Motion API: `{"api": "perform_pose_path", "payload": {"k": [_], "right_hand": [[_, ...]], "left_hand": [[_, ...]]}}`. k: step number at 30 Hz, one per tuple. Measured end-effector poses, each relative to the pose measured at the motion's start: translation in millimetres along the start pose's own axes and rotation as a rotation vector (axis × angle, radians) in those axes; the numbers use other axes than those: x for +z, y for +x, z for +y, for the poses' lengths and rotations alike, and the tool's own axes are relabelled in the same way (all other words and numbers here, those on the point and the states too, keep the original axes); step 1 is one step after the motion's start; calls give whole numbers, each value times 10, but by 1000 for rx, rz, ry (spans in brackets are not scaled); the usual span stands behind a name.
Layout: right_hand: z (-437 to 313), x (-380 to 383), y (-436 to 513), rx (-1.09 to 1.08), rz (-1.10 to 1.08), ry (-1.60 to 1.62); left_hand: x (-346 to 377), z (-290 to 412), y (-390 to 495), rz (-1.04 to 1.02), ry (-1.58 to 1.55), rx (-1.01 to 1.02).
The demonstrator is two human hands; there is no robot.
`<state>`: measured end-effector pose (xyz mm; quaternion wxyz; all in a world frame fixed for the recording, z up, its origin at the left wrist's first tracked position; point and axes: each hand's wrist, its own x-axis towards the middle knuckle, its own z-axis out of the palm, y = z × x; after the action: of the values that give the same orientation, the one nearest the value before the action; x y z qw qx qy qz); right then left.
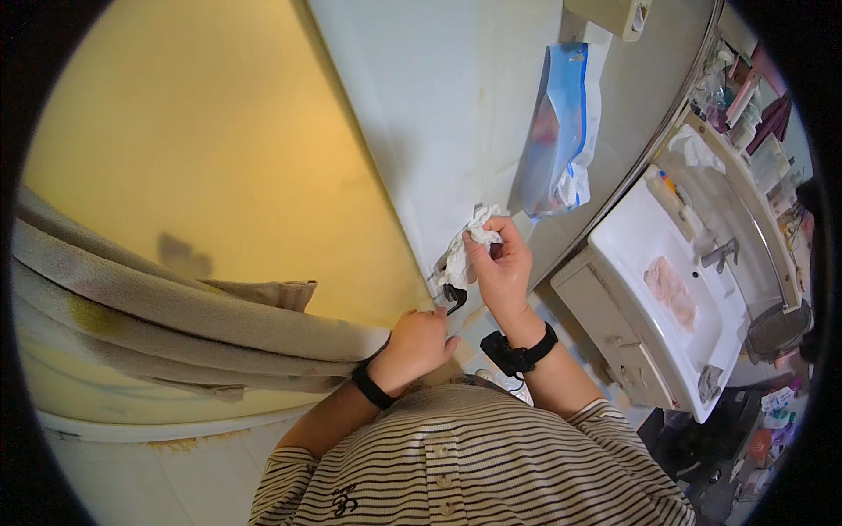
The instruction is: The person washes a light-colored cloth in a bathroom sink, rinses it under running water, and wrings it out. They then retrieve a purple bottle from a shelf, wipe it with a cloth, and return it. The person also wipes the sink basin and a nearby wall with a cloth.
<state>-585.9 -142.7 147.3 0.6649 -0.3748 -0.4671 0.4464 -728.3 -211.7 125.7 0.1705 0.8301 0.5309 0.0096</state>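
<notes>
My right hand (503, 263) pinches a crumpled white tissue or cloth (455, 263) between thumb and fingers. The white piece lies against the pale wall or door panel (434, 131). Just below it a black curved handle or hook (455, 297) sticks out. My left hand (416, 345) is lower and to the left, its fingertips close to that black piece and its thumb pointing right. Whether these fingers hold anything is hidden. The left hand's back side is beside the end of a beige towel (263, 322), which hangs in folds in front of a yellow panel (217, 131).
A plastic packet (559, 131) of blue and white hangs on the panel above my right hand. To the right stands a white washbasin (641, 243) with a grey faucet (720, 255) and a pink cloth (669, 292) inside. Several toiletries crowd the far right.
</notes>
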Motion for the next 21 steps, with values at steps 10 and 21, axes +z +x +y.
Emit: {"api": "perform_pose_path", "payload": {"k": [10,21], "right_hand": [[4,36,-13,29,89,-109],[70,33,-127,123,62,-452]], "left_hand": [[23,11,-7,21,41,12],[64,86,-6,91,70,-28]]}}
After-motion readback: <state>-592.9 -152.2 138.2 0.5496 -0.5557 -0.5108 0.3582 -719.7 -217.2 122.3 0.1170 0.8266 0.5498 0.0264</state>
